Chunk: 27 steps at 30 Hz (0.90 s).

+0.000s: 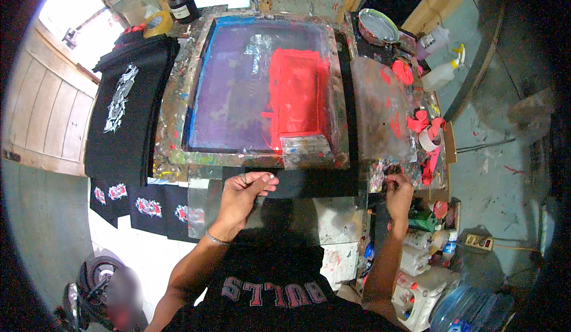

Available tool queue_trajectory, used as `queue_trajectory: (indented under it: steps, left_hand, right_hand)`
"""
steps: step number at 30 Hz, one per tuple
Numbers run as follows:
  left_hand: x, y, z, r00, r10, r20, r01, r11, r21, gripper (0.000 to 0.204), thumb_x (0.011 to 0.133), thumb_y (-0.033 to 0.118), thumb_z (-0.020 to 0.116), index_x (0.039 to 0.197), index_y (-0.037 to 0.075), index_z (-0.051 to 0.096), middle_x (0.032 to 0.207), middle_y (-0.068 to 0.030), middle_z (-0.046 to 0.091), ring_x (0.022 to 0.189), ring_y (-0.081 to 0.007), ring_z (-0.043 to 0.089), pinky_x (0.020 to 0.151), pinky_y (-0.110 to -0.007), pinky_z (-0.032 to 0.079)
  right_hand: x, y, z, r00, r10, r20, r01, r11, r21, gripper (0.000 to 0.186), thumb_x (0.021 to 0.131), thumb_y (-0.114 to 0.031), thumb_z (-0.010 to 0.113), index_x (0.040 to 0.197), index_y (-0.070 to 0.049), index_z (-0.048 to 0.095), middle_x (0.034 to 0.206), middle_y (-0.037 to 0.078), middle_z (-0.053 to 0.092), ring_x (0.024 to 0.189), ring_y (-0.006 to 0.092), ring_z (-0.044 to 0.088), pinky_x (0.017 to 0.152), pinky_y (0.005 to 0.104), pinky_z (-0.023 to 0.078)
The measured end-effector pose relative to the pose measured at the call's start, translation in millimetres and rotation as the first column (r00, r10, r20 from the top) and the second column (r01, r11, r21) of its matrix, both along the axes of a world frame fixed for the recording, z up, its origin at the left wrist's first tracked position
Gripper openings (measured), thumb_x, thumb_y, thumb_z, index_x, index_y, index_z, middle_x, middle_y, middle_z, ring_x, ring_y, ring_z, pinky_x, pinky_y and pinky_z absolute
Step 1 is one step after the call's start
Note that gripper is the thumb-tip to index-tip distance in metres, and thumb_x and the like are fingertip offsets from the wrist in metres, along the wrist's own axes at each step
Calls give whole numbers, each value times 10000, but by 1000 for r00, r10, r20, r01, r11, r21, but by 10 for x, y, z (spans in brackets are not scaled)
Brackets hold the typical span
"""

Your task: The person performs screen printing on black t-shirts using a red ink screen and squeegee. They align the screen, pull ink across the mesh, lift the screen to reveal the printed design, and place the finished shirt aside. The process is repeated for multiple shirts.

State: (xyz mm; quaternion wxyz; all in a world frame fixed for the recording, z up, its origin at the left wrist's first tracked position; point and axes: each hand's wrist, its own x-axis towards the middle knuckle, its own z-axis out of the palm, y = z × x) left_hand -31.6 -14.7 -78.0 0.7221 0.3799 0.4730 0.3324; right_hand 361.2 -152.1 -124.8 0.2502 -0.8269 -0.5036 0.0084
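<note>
A screen printing frame lies on the work table, its mesh purple with a large red ink patch. Black fabric shows beneath it and past its near edge. Just in front of the frame, my left hand is closed in a pinch; a tiny white bit shows at its fingertips, too small to name. At the right, my right hand has its fingers curled together by the ink-stained table edge, next to a small dark thing. What those fingers hold, if anything, is hidden.
A stack of black fabric pieces with a grey-white print stands left of the frame. Printed black pieces lie below it. Rightward are a grey sheet, a tape roll, an ink bowl and a spray bottle.
</note>
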Motion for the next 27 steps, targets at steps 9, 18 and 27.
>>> queue_trajectory:
  steps: [9, 18, 27]
  left_hand:
    - [211, 73, 80, 998, -52, 32, 47, 988, 146, 161, 989, 118, 707, 1029, -24, 771, 961, -108, 789, 832, -139, 721, 755, -284, 562]
    - [354, -197, 259, 934, -93, -344, 266, 824, 500, 143, 914, 94, 743, 1016, 7, 791, 931, -154, 787, 809, -149, 746, 736, -303, 559]
    - [279, -230, 269, 906, -174, -386, 338, 848, 408, 148, 923, 111, 729, 998, -3, 786, 937, -187, 775, 810, -232, 766, 733, -329, 567]
  right_hand:
    - [-436, 100, 695, 994, -99, 50, 90, 984, 152, 161, 866, -44, 721, 1023, -25, 693, 1025, 197, 669, 998, 403, 656, 921, 488, 508]
    - [-1744, 476, 838, 628, 357, -692, -311, 930, 198, 212, 884, -168, 804, 1018, -18, 735, 1023, 114, 726, 915, 231, 708, 837, 351, 559]
    - [-1837, 454, 810, 542, 309, -782, -337, 932, 135, 165, 898, -134, 776, 1010, -16, 752, 986, 105, 757, 901, 213, 722, 817, 332, 557]
